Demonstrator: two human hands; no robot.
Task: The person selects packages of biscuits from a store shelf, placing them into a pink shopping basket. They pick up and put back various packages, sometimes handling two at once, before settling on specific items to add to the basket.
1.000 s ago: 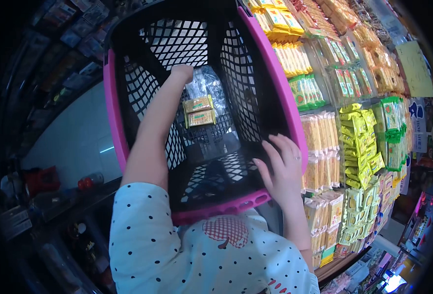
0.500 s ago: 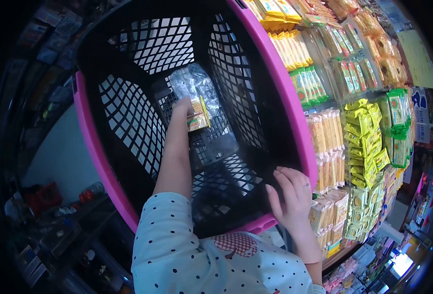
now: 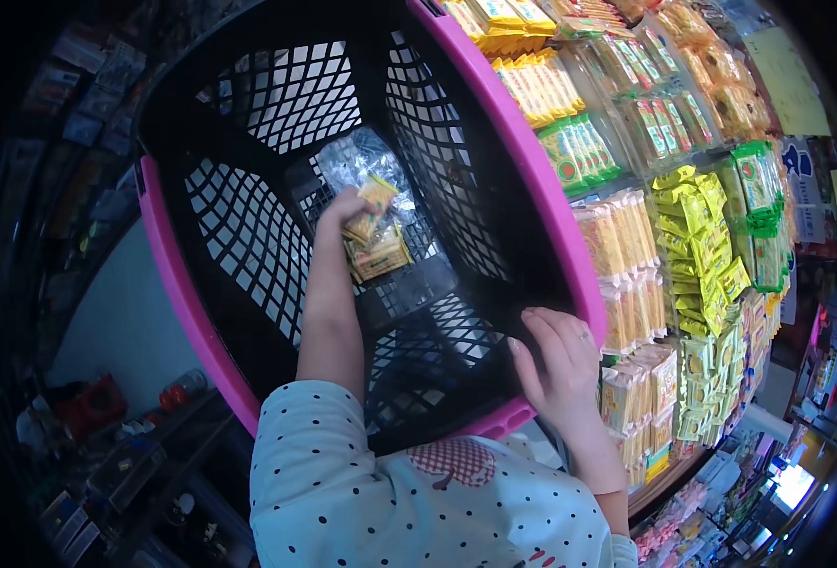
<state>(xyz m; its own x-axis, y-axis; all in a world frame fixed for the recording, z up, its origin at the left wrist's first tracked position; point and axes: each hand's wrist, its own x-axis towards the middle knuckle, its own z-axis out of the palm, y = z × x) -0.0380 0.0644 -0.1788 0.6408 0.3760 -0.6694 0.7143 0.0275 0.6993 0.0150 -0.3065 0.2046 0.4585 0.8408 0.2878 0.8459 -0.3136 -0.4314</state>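
Note:
Deep inside a black basket with a pink rim (image 3: 551, 180), my left hand (image 3: 345, 208) grips a yellow snack packet (image 3: 377, 197). More yellow packets (image 3: 379, 257) lie on the basket floor just below that hand. Beyond them is a crumpled clear plastic bag (image 3: 347, 156), partly behind the held packet. My right hand (image 3: 560, 364) rests at the near right corner of the rim with its fingers apart and nothing in them.
Right of the basket, a display holds rows of wafer packs (image 3: 617, 237), green-and-white packs (image 3: 575, 151) and lime-green sachets (image 3: 693, 246). A dark shelf (image 3: 153, 445) with a red item (image 3: 92, 402) is at the lower left.
My left hand has lifted a yellow packet, now tilted, and another packet shows below it. The basket and display have shifted slightly left in view. My right hand stays at the rim.

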